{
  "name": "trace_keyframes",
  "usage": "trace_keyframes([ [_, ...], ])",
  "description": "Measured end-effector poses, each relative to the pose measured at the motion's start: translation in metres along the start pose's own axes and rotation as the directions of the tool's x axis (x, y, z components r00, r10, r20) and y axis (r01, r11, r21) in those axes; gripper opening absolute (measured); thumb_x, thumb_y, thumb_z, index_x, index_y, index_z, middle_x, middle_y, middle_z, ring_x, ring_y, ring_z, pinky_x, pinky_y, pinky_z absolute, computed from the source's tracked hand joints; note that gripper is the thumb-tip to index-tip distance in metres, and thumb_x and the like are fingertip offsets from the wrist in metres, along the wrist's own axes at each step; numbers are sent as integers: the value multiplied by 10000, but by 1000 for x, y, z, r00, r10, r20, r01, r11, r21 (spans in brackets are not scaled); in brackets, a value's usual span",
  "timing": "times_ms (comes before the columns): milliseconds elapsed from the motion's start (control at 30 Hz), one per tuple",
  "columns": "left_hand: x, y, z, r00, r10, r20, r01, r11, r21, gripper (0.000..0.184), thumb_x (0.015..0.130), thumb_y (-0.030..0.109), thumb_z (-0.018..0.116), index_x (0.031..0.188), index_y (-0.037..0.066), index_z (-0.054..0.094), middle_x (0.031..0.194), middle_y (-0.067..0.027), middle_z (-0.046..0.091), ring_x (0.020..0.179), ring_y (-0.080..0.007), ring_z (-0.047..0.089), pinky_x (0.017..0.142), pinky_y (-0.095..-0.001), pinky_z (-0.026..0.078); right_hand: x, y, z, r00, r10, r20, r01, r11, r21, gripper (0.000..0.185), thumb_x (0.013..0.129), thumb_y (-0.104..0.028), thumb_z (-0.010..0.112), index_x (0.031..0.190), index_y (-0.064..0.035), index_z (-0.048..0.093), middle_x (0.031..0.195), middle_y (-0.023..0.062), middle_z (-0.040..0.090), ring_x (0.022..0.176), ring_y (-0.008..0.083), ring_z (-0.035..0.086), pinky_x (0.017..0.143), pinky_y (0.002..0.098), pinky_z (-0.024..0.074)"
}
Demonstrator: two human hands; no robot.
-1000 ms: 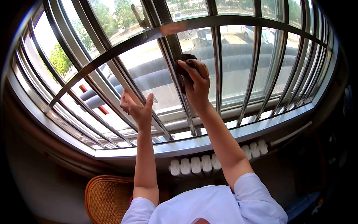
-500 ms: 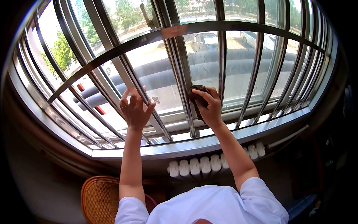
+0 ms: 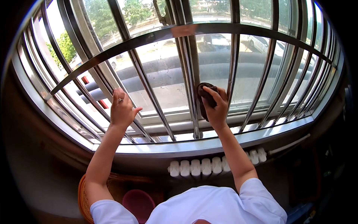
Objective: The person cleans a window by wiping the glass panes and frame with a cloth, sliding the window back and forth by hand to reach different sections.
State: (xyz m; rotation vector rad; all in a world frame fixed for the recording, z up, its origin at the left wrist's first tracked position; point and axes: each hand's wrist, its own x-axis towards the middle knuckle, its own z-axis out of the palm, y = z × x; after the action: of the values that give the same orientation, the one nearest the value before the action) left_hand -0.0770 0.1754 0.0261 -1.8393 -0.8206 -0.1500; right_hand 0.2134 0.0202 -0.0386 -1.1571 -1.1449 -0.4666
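Note:
My right hand [image 3: 217,106] is closed around a dark brown cloth [image 3: 206,101], bunched up beside a metal bar near the middle of the window. Against the lower pane [image 3: 212,76], the cloth is at the height of the hand, though contact with the glass is hard to make out. Farther left, my left hand [image 3: 123,110] reaches up to the bars and the light sash frame [image 3: 99,76] of the window. Its fingers are bent at the frame, the thumb stands out to the right, and a ring shows on one finger. No object is visible in it.
Upright metal bars [image 3: 147,87] and a curved crossbar [image 3: 149,38] stand before the glass. Below the silver sill [image 3: 175,147] is a white radiator [image 3: 195,167]. A wicker chair [image 3: 82,194] and a dark red basin [image 3: 138,203] are at lower left. Large grey pipes [image 3: 160,80] run outside.
My left hand has moved left, and the light sash frame by it now stands farther left. My right hand keeps the cloth near the same bar. The view has shifted slightly.

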Motion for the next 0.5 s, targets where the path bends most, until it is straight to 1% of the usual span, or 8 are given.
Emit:
trace_keyframes([
  [33, 2, 1, -1, 1000, -10, -18, 10, 1000, 22, 705, 815, 638, 573, 1108, 4, 666, 1186, -108, 586, 1269, -262, 415, 1178, -482, 94, 8, -6, 2, 997, -37, -69, 36, 999, -20, 385, 728, 20, 728, 1089, -112, 696, 1034, 98, 585, 952, 266, 586, 848, 354, 475],
  [67, 2, -1, 1, 1000, -24, -12, 24, 999, 24, 705, 815, 638, 573, 1108, 4, 666, 1186, -108, 586, 1269, -262, 415, 1178, -482, 94, 13, -12, 2, 995, 44, -86, -35, 994, 101, 356, 747, 16, 723, 1082, -101, 694, 1026, 95, 583, 968, 264, 571, 860, 353, 465],
  [133, -4, -1, 5, 988, -5, -153, -7, 997, -76, 664, 815, 630, 579, 1105, 38, 666, 1223, -79, 562, 1275, -241, 409, 1180, -482, 92, 24, -29, 1, 981, -101, -163, 106, 994, 25, 326, 794, 1, 717, 1110, -65, 671, 1017, 89, 560, 960, 229, 564, 876, 316, 448],
  [200, -5, 1, 6, 992, -37, -124, 19, 989, -145, 574, 817, 575, 622, 1095, 75, 667, 1267, -68, 534, 1282, -226, 399, 1182, -467, 93, 27, -36, 4, 961, -187, -204, 189, 982, -10, 299, 816, -19, 712, 1109, -62, 667, 1063, 100, 540, 992, 236, 549, 883, 319, 440],
  [300, -2, 8, 4, 981, -136, -137, 85, 940, -330, 411, 806, 407, 708, 1090, 114, 659, 1292, -75, 512, 1286, -229, 393, 1184, -434, 106, 29, -26, 9, 957, -244, -158, 241, 970, -36, 314, 810, -12, 707, 1116, -70, 666, 1057, 94, 548, 1007, 241, 544, 894, 331, 438],
  [367, -1, 12, -4, 967, -176, -183, 98, 923, -372, 395, 799, 377, 718, 1094, 121, 657, 1310, -71, 495, 1288, -234, 389, 1180, -441, 126, 33, -20, 8, 983, -165, -79, 146, 967, -207, 321, 801, -5, 701, 1112, -79, 671, 1044, 91, 559, 1010, 250, 544, 899, 342, 437],
  [467, -3, 7, -22, 926, -233, -296, 84, 894, -440, 385, 791, 254, 720, 1144, 122, 642, 1370, -96, 429, 1296, -277, 369, 1133, -461, 230, 41, -18, 7, 978, -196, -71, 185, 973, -136, 311, 792, -5, 700, 1094, -82, 682, 1034, 89, 572, 1005, 255, 546, 899, 347, 437],
  [500, -7, 6, -33, 831, -437, -344, 195, 808, -556, 404, 799, 227, 700, 1180, 119, 625, 1372, -112, 418, 1294, -295, 363, 1103, -460, 264, 42, -19, 5, 978, -197, -71, 186, 973, -135, 311, 792, -5, 700, 1094, -82, 682, 1034, 89, 572, 1005, 255, 546, 899, 347, 437],
])
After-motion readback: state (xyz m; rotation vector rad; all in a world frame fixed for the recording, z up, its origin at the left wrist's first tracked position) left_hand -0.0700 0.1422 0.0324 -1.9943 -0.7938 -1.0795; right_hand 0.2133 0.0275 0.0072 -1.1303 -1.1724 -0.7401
